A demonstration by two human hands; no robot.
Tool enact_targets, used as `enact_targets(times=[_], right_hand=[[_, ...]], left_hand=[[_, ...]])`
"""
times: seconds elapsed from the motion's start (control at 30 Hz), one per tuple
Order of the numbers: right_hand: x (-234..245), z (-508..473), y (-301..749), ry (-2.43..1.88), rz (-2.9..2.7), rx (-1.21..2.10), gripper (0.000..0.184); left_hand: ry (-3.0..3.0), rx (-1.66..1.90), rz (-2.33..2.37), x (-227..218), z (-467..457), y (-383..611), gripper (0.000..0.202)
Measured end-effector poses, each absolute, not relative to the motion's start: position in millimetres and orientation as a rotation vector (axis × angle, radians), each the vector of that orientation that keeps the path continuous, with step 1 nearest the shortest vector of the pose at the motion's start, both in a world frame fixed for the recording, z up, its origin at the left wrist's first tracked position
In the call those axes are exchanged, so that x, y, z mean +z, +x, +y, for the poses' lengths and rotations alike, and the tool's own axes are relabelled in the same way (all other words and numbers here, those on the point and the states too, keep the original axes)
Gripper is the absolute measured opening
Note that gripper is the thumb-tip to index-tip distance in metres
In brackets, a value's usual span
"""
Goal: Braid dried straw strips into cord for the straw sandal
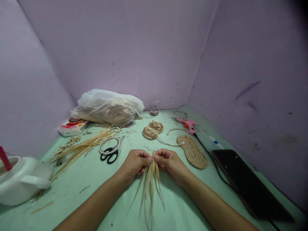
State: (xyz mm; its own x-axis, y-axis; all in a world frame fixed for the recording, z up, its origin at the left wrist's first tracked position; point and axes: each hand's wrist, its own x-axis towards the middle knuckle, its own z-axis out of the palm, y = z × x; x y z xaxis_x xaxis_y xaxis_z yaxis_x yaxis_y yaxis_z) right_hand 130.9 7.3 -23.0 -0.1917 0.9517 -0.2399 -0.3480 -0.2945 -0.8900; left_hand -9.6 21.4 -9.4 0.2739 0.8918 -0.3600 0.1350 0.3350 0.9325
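Both my hands meet over the pale green table (96,179). My left hand (135,163) and my right hand (170,162) are closed, each pinching the top end of a bundle of dry straw strands (150,186). The strands hang toward me and fan out on the table between my forearms. Just beyond my right hand lies a flat oval mat of coiled braided straw (192,152). Black-handled scissors (109,156) lie just beyond my left hand.
A loose straw pile (79,149), a white ring (109,145), a clear bag of straw (108,107), a coiled braid (152,130), a pink glue gun (187,123) with its cable, a small glass (154,108), a black tablet (247,183) and a white kettle (21,179) surround the hands.
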Motion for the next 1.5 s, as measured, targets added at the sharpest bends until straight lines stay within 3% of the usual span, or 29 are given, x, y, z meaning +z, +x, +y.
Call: enact_targets(times=[1.2, 1.5], right_hand=[[-23.7, 9.1, 135.5, -0.967, -0.889, 1.728, 0.025], [-26.3, 9.0, 133.7, -0.998, -0.897, 1.686, 0.029]], left_hand=[[1.116, 0.654, 1.204, -4.8, 21.1, -9.0, 0.014], [1.157, 0.683, 1.182, -6.1, 23.6, -10.9, 0.023]])
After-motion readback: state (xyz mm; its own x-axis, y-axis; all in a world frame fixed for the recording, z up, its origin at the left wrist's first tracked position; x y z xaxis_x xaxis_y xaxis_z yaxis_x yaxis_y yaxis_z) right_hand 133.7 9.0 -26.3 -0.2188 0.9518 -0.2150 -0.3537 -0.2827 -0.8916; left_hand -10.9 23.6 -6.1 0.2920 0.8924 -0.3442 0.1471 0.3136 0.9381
